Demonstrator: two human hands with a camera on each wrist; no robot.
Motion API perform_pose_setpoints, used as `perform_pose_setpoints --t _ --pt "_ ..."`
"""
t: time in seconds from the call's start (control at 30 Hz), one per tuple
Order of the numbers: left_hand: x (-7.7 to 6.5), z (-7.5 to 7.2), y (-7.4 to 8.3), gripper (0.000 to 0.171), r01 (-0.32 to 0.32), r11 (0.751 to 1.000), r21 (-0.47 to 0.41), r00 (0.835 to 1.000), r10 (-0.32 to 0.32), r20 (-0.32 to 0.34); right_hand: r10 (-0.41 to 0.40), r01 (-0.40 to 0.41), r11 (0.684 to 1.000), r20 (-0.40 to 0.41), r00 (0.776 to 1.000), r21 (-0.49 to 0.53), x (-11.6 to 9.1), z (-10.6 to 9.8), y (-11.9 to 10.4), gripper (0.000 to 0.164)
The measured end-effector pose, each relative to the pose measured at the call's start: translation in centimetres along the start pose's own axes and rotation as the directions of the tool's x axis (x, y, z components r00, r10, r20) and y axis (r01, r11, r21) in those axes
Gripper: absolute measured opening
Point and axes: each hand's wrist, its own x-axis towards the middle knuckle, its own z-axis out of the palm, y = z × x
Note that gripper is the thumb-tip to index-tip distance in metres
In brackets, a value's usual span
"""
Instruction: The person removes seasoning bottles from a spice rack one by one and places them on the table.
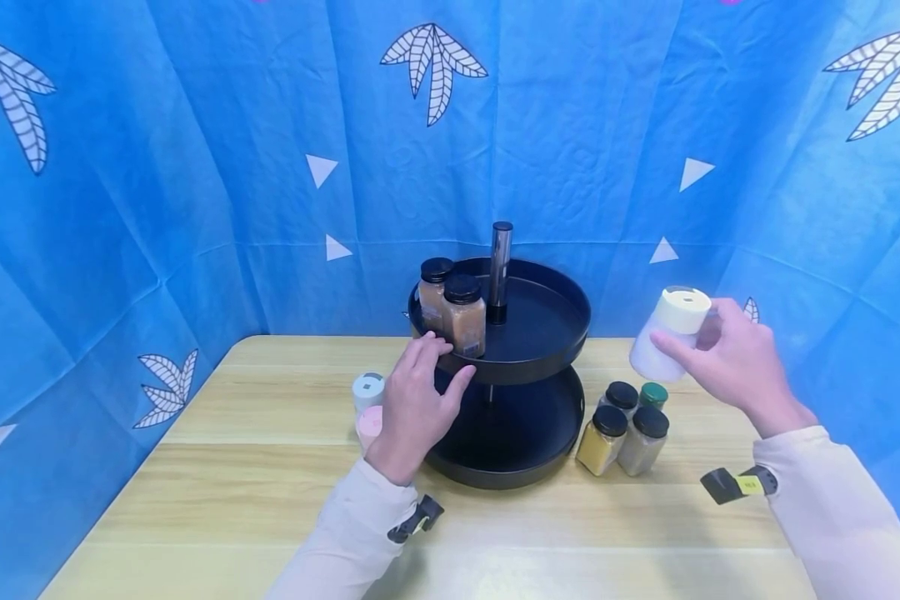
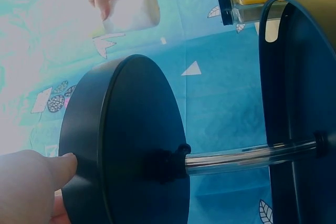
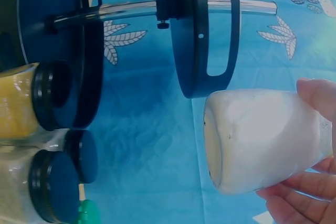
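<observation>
In the head view, my left hand [image 1: 418, 398] grips the front left rim of the upper tier of a black two-tier round tray [image 1: 528, 367]. Its thumb [image 2: 64, 170] presses on the outer wall in the left wrist view, with the other fingers partly hidden. Beside those fingertips, two square jars with black lids, a front jar [image 1: 465, 321] and a rear jar [image 1: 431, 293], stand on this tier. Right of the tray, my right hand [image 1: 742, 358] holds a white seasoning jar [image 3: 257, 137] in the air, tilted, thumb on one side and fingers on the other.
Right of the tray stand several spice jars: a yellow-filled one [image 1: 602, 440], a greyish one [image 1: 643, 442] and a green-lidded one [image 1: 652, 395]. A white-lidded jar [image 1: 368, 388] and a pink-lidded jar [image 1: 371, 422] stand behind my left hand. Blue patterned cloth [image 1: 570, 125] surrounds the wooden table [image 1: 232, 467].
</observation>
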Motion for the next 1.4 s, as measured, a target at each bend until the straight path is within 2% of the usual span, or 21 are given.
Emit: perform_pose_setpoints --t 0.5,0.8,1.07,1.4 --pt "0.0 0.1 -0.1 0.037 0.009 1.0 -0.003 1.0 -0.009 0.003 -0.036 0.036 0.999 -0.005 0.999 0.015 -2.3 1.1 0.7 0.056" --pt "0.0 0.1 -0.1 0.037 0.003 1.0 -0.001 1.0 -0.003 0.001 -0.006 0.006 1.0 0.029 1.0 0.006 -3.8 1.8 0.7 0.059" --pt "0.0 0.1 0.0 0.036 0.002 1.0 -0.002 1.0 -0.002 -0.001 -0.042 0.042 0.999 -0.01 0.999 0.029 -4.9 2.8 0.7 0.065" --pt "0.0 0.2 0.0 0.036 -0.006 1.0 -0.015 1.0 0.005 -0.017 -0.045 0.046 0.998 -0.027 0.999 0.053 -6.5 3.9 1.1 0.052"
